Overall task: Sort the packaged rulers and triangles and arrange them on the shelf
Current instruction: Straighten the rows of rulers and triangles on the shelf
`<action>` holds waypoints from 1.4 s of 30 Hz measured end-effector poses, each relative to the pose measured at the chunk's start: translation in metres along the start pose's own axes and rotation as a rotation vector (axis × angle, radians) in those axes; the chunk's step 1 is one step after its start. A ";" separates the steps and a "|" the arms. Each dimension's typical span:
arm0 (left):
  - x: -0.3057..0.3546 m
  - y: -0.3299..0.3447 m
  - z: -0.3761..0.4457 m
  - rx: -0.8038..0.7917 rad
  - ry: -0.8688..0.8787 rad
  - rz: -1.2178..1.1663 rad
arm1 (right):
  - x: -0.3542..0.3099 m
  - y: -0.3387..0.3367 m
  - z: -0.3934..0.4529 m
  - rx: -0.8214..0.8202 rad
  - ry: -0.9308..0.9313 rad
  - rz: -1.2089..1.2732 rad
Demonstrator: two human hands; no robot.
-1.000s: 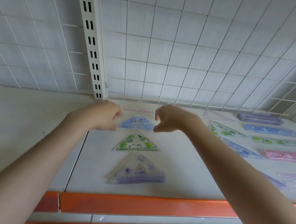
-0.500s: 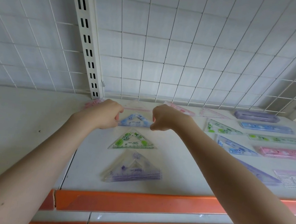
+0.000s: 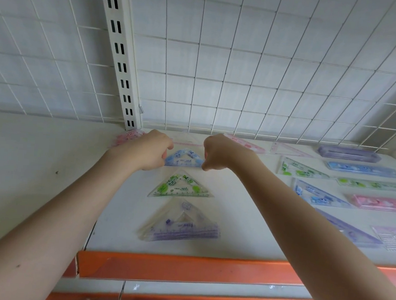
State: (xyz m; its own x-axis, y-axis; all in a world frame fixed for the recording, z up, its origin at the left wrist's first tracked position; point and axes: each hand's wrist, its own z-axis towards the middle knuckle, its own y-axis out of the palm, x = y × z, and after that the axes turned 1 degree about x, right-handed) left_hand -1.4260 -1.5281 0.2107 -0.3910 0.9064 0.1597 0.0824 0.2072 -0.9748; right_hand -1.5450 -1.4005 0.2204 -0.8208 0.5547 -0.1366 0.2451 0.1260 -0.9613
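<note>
Hands meet at the blue triangle (image 3: 183, 158), which lies flat near the shelf's (image 3: 43, 183) back edge. The left hand (image 3: 147, 151) has curled fingers pinching its left corner; the right hand (image 3: 218, 151) has curled fingers at its right corner, though whether they actually grip it I cannot tell. The pack looks light, thin and stiff, its clear wrap probably slick, so the corners or the long edge seem the best hold. The green triangle (image 3: 181, 187) sits just in front, and the purple triangle (image 3: 180, 225) beyond that, toward the front edge. Pink packs (image 3: 128, 137) crowd the back edge. Rulers (image 3: 363, 169) fill the right side. Bare shelf lies to the left, giving room to slide.
</note>
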 end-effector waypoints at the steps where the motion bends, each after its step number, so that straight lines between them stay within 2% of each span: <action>1: -0.001 0.000 0.001 -0.003 -0.006 -0.004 | 0.002 0.001 0.001 0.007 -0.006 -0.017; 8: -0.006 0.000 0.003 0.004 -0.005 0.035 | 0.003 0.002 0.000 0.069 -0.049 -0.140; 12: -0.012 0.003 0.001 0.062 -0.004 0.070 | 0.010 0.003 -0.002 0.077 -0.065 -0.204; 26: -0.003 0.001 -0.011 0.135 0.011 0.150 | 0.011 0.006 -0.002 0.062 -0.091 -0.210; 31: -0.007 0.001 -0.011 0.113 -0.001 0.118 | 0.008 0.002 -0.010 0.054 -0.076 -0.219; 37: -0.005 -0.020 -0.027 0.063 -0.021 0.016 | 0.005 -0.023 -0.036 0.138 -0.036 -0.103; 42: -0.001 -0.017 -0.058 -0.095 -0.018 0.029 | -0.003 -0.009 -0.068 0.041 -0.117 -0.048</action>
State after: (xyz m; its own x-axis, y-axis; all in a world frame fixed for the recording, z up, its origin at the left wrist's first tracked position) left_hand -1.3740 -1.5114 0.2363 -0.4037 0.9059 0.1280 0.1805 0.2160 -0.9596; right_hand -1.5098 -1.3476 0.2462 -0.8862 0.4490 -0.1145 0.1845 0.1153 -0.9760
